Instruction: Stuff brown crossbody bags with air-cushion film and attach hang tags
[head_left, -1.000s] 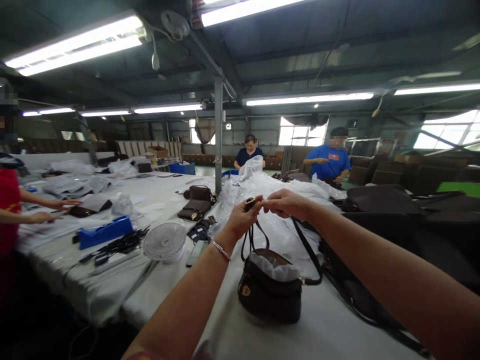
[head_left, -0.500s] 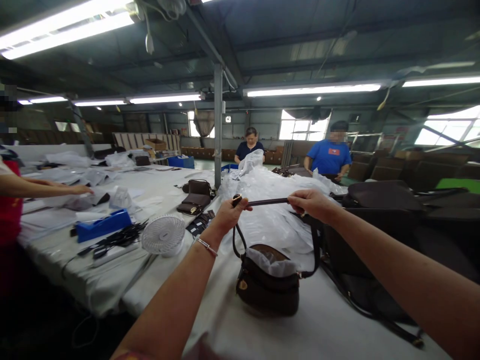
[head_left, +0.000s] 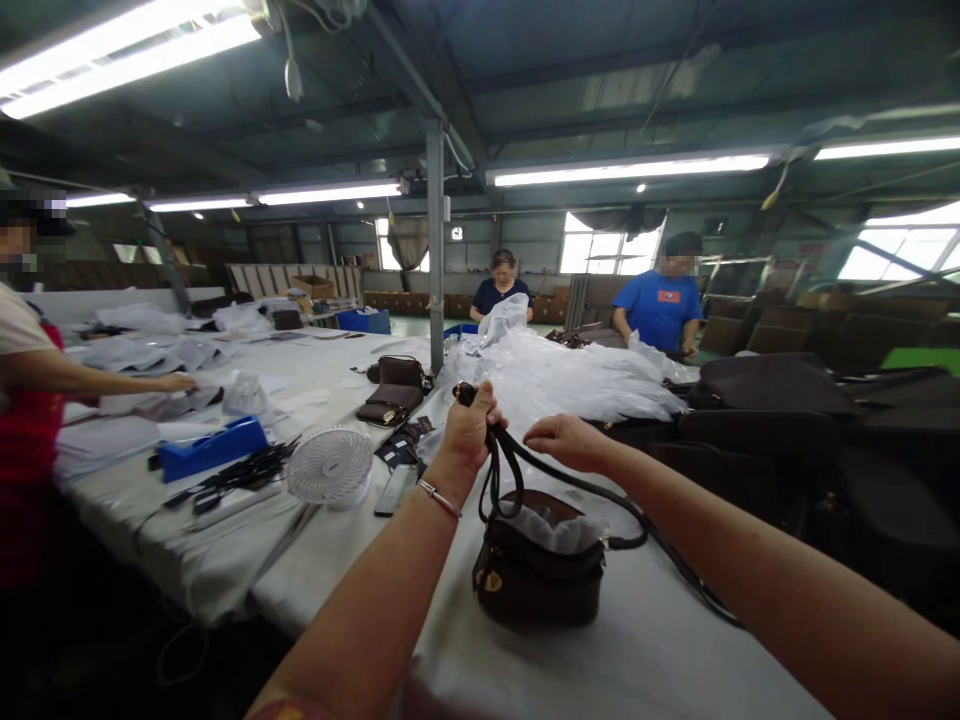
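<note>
One wide room (head_left: 570, 100) lies under strip lights (head_left: 630, 171), and its long table (head_left: 645, 660) is spread with pale cloth. A heap of clear plastic (head_left: 570, 372) fills part of it beyond the hands. The bag (head_left: 536, 600) stands upright on the cloth below the hands, mouth open on pale stuffing (head_left: 566, 532). The left hand (head_left: 469, 430) is closed round the gathered strap (head_left: 634, 542); the right hand (head_left: 566, 440) is half curled near it, and whether it pinches anything I cannot tell. Good handling here likely means a firm left grip, loops lying flat without a twist, and slack enough that the bag does not tip. The gold emblem (head_left: 490, 583) is best kept clear of rubbing.
</note>
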